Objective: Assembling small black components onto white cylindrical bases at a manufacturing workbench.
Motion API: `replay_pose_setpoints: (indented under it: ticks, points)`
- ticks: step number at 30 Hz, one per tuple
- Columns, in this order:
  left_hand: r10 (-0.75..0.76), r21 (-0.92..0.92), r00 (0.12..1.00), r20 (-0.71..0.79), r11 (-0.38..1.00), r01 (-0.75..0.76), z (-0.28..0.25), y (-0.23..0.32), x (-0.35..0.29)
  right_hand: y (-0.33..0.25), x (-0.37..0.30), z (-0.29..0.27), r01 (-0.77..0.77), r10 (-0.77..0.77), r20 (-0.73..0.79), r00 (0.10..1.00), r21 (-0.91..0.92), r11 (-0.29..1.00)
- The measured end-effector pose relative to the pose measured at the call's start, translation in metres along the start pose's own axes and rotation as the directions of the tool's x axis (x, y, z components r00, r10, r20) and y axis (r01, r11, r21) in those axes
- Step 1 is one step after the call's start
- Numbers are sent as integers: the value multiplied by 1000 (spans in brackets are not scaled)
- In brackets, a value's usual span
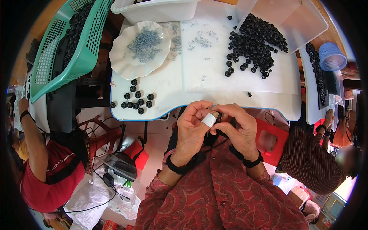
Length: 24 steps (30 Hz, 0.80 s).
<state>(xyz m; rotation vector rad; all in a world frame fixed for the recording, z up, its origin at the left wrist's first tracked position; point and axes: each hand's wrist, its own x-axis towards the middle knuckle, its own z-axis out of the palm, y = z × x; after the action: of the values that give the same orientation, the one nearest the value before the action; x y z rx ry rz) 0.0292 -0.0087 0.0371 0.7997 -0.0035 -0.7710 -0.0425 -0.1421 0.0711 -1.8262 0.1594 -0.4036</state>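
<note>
My left hand (193,124) and my right hand (238,126) meet just off the table's front edge, fingers pinched together. Between them they grip a small black part (219,116), mostly covered by the fingertips. White tape (209,120) wraps my left thumb. Ahead to the left, several round black parts with holes (138,94) lie loose on the white table (214,97). Behind these stands a scalloped white plate (118,57) bearing a heap of tiny clear bluish pieces (145,44). A large pile of black parts (251,48) spreads at the right. One tiny black piece (249,94) lies near the front edge.
A clear plastic bin (306,32) tilts beside the pile. At the back is a white tub (157,11); a green basket (82,73) of black parts stands left. A blue basket (332,56) sits far right. Co-workers sit on both sides. A red stool (272,142) is right of me.
</note>
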Motion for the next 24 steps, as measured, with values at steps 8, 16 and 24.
replay_pose_setpoints:
  ticks: [8,16,24]
  points:
    - [-53,17,998,20,998,52,-3,2,1,0,-1,2,22,-20,15,1000,-90,996]
    - [-117,-71,993,13,991,117,-4,6,1,2,-2,-1,-2,2,3,1000,-72,997]
    - [-145,-133,989,10,980,145,-1,10,-1,3,-1,-3,19,-19,16,1000,-52,998]
